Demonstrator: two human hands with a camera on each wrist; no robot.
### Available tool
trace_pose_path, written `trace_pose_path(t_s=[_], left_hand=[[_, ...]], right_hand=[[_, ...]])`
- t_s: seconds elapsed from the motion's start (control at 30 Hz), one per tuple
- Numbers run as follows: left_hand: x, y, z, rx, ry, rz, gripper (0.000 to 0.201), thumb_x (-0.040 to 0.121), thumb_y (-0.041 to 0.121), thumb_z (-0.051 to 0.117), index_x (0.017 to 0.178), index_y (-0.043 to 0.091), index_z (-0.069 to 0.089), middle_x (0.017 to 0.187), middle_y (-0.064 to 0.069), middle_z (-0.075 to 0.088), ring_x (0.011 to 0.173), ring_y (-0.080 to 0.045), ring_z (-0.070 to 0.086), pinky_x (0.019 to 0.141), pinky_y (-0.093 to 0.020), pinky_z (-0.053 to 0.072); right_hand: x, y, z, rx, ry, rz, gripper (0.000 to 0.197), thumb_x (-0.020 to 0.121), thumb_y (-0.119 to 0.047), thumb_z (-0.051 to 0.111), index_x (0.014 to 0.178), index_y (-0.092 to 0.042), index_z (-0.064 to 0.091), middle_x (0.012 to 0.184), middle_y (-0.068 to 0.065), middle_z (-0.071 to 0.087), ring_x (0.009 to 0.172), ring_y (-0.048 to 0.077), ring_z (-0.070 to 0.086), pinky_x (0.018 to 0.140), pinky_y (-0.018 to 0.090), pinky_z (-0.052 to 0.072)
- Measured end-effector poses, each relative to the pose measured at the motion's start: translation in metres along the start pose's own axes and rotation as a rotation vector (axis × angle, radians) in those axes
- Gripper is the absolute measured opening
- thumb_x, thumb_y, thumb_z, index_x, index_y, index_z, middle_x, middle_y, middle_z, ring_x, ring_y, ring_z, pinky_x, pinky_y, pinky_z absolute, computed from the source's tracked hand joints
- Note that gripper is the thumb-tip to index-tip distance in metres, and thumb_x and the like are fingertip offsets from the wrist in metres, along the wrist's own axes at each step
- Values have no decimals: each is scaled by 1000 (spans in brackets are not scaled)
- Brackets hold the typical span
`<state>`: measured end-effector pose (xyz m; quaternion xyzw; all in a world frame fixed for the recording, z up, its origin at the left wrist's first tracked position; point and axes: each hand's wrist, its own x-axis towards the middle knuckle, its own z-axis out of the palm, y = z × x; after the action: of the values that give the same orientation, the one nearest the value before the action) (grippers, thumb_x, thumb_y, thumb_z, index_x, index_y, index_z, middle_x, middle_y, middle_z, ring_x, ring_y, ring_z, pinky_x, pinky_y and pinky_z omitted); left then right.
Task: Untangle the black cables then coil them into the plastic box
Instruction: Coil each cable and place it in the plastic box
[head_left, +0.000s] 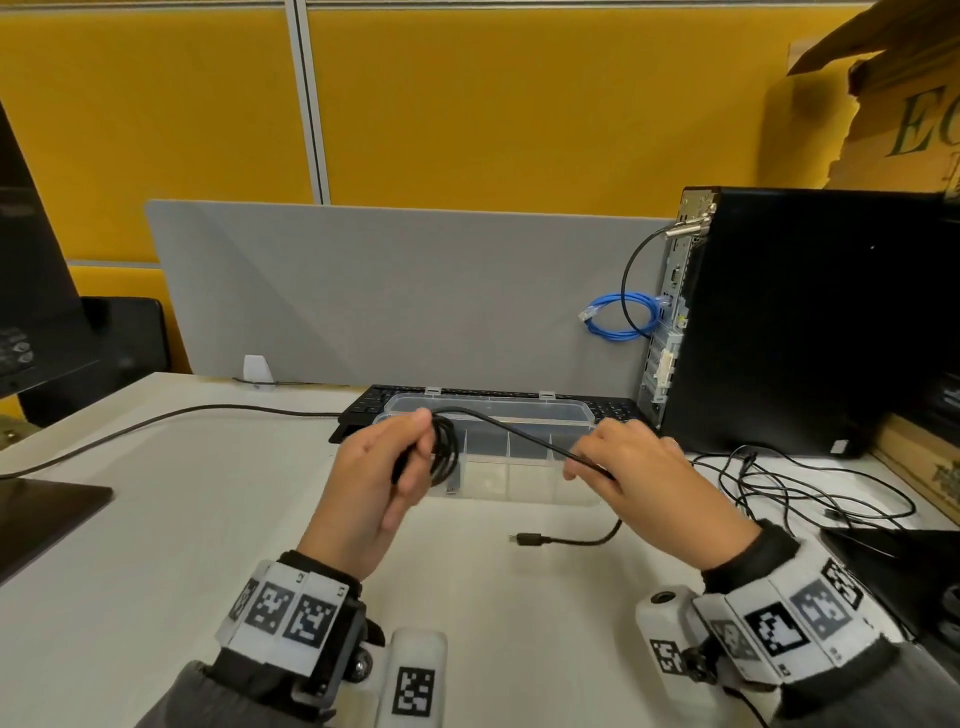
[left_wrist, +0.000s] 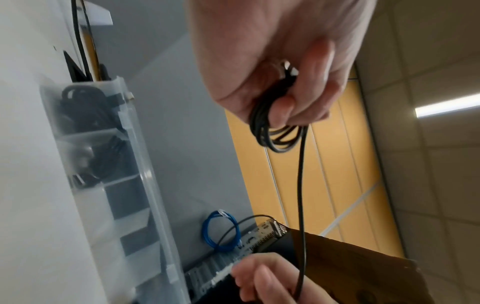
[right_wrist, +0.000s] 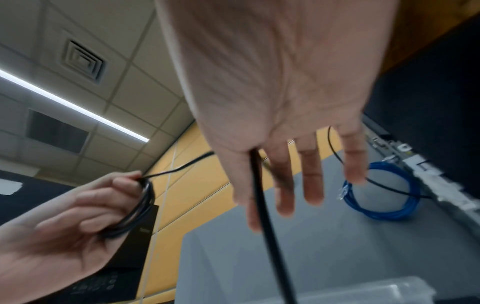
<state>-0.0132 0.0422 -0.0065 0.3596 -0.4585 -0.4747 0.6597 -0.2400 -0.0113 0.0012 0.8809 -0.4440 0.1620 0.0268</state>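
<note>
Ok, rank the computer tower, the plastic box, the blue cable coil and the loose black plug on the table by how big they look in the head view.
1. computer tower
2. plastic box
3. blue cable coil
4. black plug

The tower stands farther back, yet looks largest.

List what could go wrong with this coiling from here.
1. The left hand only pinches the coil; a hard tug from the right hand on the cable could spill the loops.
2. The free plug end lies on the desk and may drag towards the loose cables at the right and snag.
3. Some compartments of the box already hold cables, so this coil may not fit there.
</note>
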Motion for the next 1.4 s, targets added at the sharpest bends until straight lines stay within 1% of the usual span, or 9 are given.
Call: trace_pose_path(t_s=[0.33,0.53,0.67,0.77,0.93,1.03,1.1,1.23,1.4], left_hand=[[10,-6,-22,33,343,34,32,95,25,47,67,12,52,43,6,41,32,-7,25,36,-14,26],[14,-12,-28,18,411,-24,30,95,23,49,69,10,55,44,5,44,32,-7,29,37,-16,27],[10,-15,-21,144,153,-144,30,94,22,48,69,8,54,44,2,43,31,-8,28,40,-18,29],[2,-15,-6,214,-123,-216,32,92,26,47,66,8,55,43,0,41,30,-9,27,43,-20,28],[-7,-18,9,14,-306,-285,34,88,30,53,62,10,60,38,3,40,24,-5,29,39,-15,31],[-7,-19,10,-184,-260,-299,33,82,31,54,59,10,64,35,4,38,22,-4,27,36,-15,29],[-5,-18,9,-297,-260,-299,31,74,37,69,61,9,66,35,5,39,21,-3,29,36,-16,31],[-1,-16,2,-443,-238,-273,41,49,38,90,65,8,67,36,5,40,21,-2,31,35,-15,35],[1,-16,4,-514,-162,-237,41,49,37,88,68,6,70,40,6,43,22,-4,32,36,-16,39]], right_hand=[[6,13,-4,726,98,69,30,100,-13,32,121,-32,42,59,-2,49,39,5,43,40,19,44],[5,16,-15,1386,201,148,19,100,-16,32,101,-16,51,54,-1,44,44,12,39,43,24,40],[2,13,-27,1821,372,103,36,96,-38,32,109,-15,56,87,5,68,74,17,66,62,29,56],[7,14,-24,1700,407,100,49,93,-44,35,133,-19,44,121,-1,64,110,16,62,91,38,53],[12,-5,-3,1053,169,108,63,71,-80,41,126,-49,37,110,-26,62,107,5,60,97,32,45],[2,-22,-2,955,34,106,55,84,-58,32,135,-39,23,98,-11,67,65,8,66,69,22,55],[-1,-27,-3,944,24,111,52,86,-51,36,135,-36,22,76,-4,64,43,3,53,45,10,42],[5,-19,-4,880,253,114,41,77,-50,47,104,-19,50,48,-6,37,42,4,33,44,10,31],[3,-7,-4,637,338,17,33,79,-52,45,78,-25,65,61,-1,56,57,5,47,55,12,37]])
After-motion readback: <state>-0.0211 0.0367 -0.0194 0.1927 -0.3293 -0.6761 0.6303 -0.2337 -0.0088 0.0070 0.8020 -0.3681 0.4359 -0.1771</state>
